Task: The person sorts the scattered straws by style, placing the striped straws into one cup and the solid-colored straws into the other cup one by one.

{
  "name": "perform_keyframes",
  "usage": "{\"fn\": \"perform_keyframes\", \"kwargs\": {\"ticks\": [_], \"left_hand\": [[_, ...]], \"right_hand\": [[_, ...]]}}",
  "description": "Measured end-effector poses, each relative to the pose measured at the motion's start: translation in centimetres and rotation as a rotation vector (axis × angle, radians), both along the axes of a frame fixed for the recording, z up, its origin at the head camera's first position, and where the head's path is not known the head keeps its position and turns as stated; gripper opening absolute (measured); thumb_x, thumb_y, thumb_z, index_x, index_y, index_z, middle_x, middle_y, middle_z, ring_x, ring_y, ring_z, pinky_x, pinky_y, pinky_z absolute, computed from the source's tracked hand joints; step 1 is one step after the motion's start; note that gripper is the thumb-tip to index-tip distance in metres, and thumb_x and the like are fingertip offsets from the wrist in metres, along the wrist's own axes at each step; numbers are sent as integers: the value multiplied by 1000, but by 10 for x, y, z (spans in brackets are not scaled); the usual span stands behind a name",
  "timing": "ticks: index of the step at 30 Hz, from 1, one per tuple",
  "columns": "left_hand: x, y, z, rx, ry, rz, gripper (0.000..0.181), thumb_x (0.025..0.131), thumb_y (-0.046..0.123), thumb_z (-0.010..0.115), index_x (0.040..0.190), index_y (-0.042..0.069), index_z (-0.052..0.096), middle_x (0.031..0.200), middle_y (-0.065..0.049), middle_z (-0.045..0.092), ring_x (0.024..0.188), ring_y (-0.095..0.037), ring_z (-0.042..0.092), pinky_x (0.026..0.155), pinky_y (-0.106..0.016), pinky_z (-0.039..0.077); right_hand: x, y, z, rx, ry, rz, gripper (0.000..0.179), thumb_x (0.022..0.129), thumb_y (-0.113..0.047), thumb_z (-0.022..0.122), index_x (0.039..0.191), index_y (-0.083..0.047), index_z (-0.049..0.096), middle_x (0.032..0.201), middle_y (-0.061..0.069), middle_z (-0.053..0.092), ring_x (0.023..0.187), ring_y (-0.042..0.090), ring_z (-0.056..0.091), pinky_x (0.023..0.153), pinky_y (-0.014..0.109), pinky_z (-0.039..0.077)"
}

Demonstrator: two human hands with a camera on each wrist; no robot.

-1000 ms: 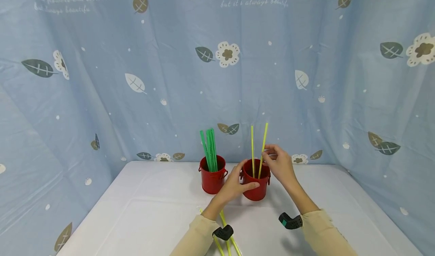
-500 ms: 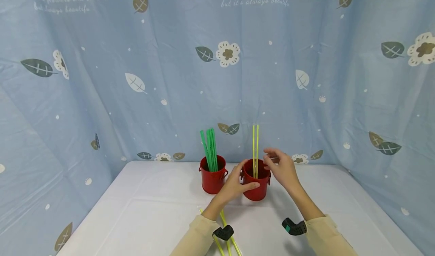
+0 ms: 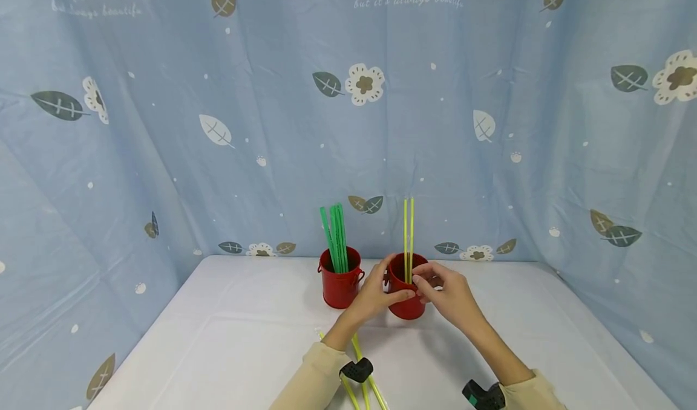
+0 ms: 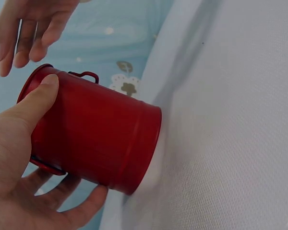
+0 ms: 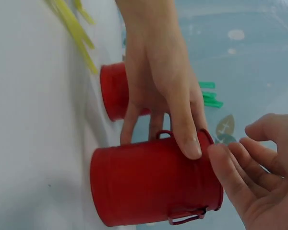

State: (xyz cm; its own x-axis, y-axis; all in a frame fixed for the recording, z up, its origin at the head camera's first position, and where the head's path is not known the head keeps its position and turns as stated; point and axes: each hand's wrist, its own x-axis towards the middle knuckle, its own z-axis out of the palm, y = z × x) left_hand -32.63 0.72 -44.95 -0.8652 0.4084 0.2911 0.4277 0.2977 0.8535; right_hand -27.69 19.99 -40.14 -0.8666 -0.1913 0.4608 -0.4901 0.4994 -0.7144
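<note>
My left hand (image 3: 374, 295) holds the right-hand red bucket (image 3: 405, 311) from its left side, thumb across the front and fingers behind. Its wrist view shows those fingers curved round the bucket wall (image 4: 101, 129). Two thin yellow sticks (image 3: 412, 228) stand upright in this bucket, close together. My right hand (image 3: 449, 290) is at the bucket's right rim with loosely bent fingers. Nothing is held in the right hand (image 5: 259, 177) as its own wrist view shows it, its fingertips beside the rim.
Another red bucket (image 3: 340, 294) stands just to the left, with several green sticks (image 3: 340, 234) in it. Several yellow sticks (image 3: 376, 390) lie on the white table (image 3: 245, 349) under my left forearm. A blue patterned curtain (image 3: 272, 126) hangs behind.
My right hand has let go of a yellow stick, which now stands beside the other one. That hand has come down and left to the rim; the left hand stays on the bucket.
</note>
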Motion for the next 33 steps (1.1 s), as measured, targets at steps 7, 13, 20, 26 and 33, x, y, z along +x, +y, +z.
{"fn": "perform_keyframes", "kwargs": {"ticks": [7, 13, 20, 26, 33], "left_hand": [[-3, -1, -2, -30, 51, 6, 87, 88, 35, 74, 156, 18, 23, 145, -10, 44, 122, -23, 49, 99, -45, 51], [-3, -1, -4, -44, 74, -3, 85, 89, 32, 72, 156, 16, 23, 146, -11, 43, 124, -24, 49, 101, -45, 49], [-3, -2, -2, -54, 60, 1, 84, 90, 31, 72, 156, 19, 22, 145, -11, 43, 126, -25, 49, 103, -44, 49], [-4, -2, -1, -54, 45, 1, 87, 89, 36, 72, 157, 21, 20, 145, -8, 43, 125, -21, 48, 104, -42, 47], [-3, -2, -1, -54, 22, -3, 89, 88, 39, 73, 157, 22, 19, 147, -8, 41, 128, -23, 47, 105, -45, 46]], "right_hand": [[7, -3, -6, 68, -99, 110, 13, 93, -17, 68, 103, -10, 68, 82, 12, 70, 63, 15, 68, 58, 28, 58], [12, -5, -10, 114, -183, 182, 17, 94, -24, 67, 102, -9, 68, 82, 15, 70, 60, 11, 65, 55, 27, 57], [18, -9, -9, 145, -235, 268, 23, 95, -26, 66, 103, -5, 68, 76, 4, 68, 59, 10, 65, 54, 29, 58], [23, -16, -12, 152, -262, 357, 18, 93, -22, 68, 101, -6, 68, 81, 9, 69, 59, 10, 63, 51, 28, 56], [33, -26, -18, 170, -368, 435, 27, 90, -22, 71, 105, 0, 66, 79, 6, 69, 58, 11, 63, 50, 28, 56]]}}
